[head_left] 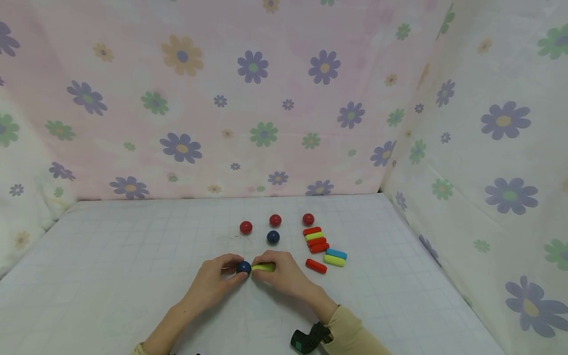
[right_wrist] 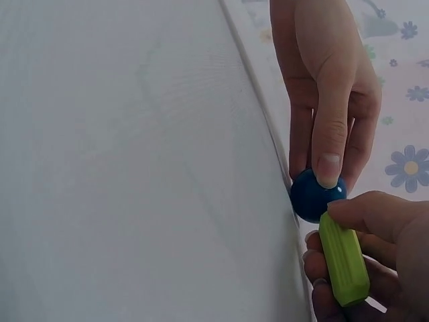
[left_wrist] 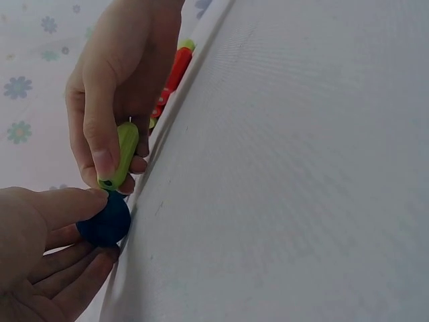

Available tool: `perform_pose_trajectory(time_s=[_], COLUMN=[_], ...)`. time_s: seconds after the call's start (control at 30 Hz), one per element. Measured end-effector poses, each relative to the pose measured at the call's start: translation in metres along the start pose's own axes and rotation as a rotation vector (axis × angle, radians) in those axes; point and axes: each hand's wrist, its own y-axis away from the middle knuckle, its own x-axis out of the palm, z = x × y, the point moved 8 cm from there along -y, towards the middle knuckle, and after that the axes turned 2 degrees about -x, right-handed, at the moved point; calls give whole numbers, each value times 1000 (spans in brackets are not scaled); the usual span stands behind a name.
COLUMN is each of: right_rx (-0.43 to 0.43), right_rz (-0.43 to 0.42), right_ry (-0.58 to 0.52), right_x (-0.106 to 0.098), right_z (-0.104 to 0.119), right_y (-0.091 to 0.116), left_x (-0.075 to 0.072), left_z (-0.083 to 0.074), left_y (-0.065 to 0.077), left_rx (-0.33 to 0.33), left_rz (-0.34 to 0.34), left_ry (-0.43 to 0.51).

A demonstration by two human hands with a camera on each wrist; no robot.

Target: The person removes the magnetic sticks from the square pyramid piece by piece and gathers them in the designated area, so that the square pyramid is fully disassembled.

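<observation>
My left hand (head_left: 215, 278) holds a dark blue ball (head_left: 243, 267) between thumb and fingers, low over the white table. My right hand (head_left: 284, 272) pinches a yellow-green ridged stick (right_wrist: 344, 260) along its sides. In the right wrist view the stick's tip meets the ball (right_wrist: 314, 196) right beside the left thumb. A small dark hole shows at the stick's end (left_wrist: 107, 182) in the left wrist view, where it faces the ball (left_wrist: 106, 221).
Beyond the hands lie red balls (head_left: 275, 220) and another dark blue ball (head_left: 273, 237). To the right are several red sticks (head_left: 316, 266), yellow-green sticks (head_left: 334, 261) and a blue stick (head_left: 336, 254). A black device (head_left: 310, 338) sits by the right sleeve. Flowered cloth (head_left: 266, 98) hangs behind.
</observation>
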Motion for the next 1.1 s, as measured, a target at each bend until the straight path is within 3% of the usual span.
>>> perform_pose_trajectory(time_s=[0.33, 0.7, 1.1], right_rx=[18, 21, 72], right_rz=[36, 60, 15], right_ry=[54, 125, 103], right_x=[-11, -21, -34], right_z=[10, -2, -14], right_y=[1, 19, 33], left_x=[-1, -3, -1], left_z=[-1, -3, 4], left_y=[0, -13, -29], left_rx=[13, 32, 18], left_rz=[5, -87, -108], left_ry=[-15, -178, -164])
